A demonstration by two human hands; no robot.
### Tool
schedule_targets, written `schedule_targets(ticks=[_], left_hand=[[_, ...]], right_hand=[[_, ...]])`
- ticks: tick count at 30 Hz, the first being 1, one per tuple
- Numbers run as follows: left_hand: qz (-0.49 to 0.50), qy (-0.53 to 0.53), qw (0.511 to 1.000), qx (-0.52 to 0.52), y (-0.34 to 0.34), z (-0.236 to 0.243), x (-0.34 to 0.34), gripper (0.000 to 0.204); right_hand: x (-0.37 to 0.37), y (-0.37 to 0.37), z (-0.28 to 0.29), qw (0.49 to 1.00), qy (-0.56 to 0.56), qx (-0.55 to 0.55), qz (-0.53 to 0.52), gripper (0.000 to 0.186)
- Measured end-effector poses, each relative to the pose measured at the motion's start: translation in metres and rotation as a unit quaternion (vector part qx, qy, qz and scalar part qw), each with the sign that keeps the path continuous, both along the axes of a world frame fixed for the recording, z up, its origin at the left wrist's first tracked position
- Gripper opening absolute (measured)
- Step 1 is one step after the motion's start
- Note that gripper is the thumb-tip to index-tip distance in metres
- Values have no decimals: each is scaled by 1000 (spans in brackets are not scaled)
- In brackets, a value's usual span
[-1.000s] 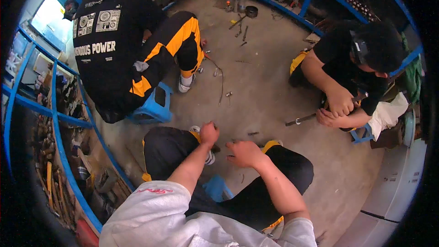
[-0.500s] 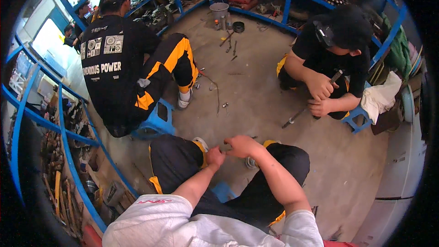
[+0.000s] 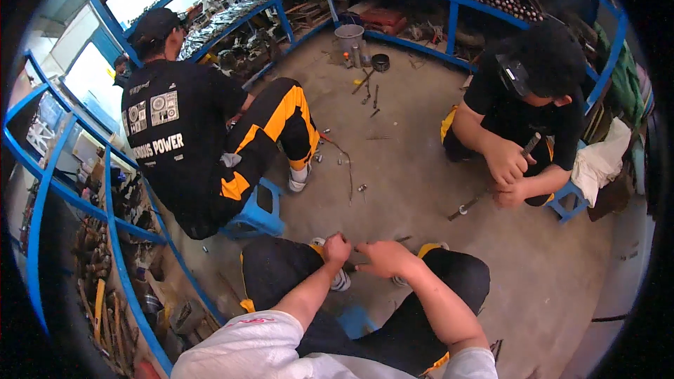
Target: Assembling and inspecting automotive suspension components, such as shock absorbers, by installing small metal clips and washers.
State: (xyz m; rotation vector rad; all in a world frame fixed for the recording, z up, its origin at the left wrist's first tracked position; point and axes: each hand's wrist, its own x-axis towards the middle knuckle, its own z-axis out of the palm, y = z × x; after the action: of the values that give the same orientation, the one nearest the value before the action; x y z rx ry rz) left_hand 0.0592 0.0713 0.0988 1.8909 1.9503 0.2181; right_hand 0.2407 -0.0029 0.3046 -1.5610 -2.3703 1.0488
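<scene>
My left hand (image 3: 337,253) is closed above the gap between my knees, on something too small to make out. My right hand (image 3: 382,258) is just to its right, fingers loosely bent and apart, pointing toward the left hand. A short dark rod (image 3: 402,238) lies on the floor just beyond my right hand. Under my legs part of a blue plastic stool (image 3: 357,321) shows. Farther ahead, small silver metal fittings (image 3: 362,188) and a thin wire (image 3: 349,182) lie on the concrete floor.
A co-worker (image 3: 175,147) sits at left on a blue stool. Another (image 3: 533,98) at right grips a long metal bar (image 3: 463,210). Blue shelves (image 3: 453,21) of parts surround us; a grey bucket (image 3: 349,36) and loose tools (image 3: 375,98) are at the back; grey cabinets (image 3: 621,253) at right.
My right hand has come closer to my left hand, which has stayed closed. The co-worker at right still grips the bar. The whole view has shifted as the camera moved.
</scene>
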Motion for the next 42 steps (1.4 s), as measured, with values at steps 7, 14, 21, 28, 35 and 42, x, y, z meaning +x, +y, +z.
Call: schedule_targets(ticks=[7,14,21,28,35,42], left_hand=[[52,-18,998,30,75,-46,-4,22],[87,8,996,12,106,-55,4,23],[75,33,996,19,84,-39,21,21],[61,16,997,-42,20,-30,28,21],[-27,51,998,-35,-48,4,48,24],[-82,57,995,-17,-82,-27,30,26]], right_hand=[[11,25,-15,999,-28,20,8,46],[30,45,-26,998,-37,45,3,42],[39,47,-16,999,-34,10,1,40],[48,49,-23,998,-57,-3,13,48],[57,47,-25,998,-60,-16,-20,50],[40,45,-6,999,-40,25,-16,49]])
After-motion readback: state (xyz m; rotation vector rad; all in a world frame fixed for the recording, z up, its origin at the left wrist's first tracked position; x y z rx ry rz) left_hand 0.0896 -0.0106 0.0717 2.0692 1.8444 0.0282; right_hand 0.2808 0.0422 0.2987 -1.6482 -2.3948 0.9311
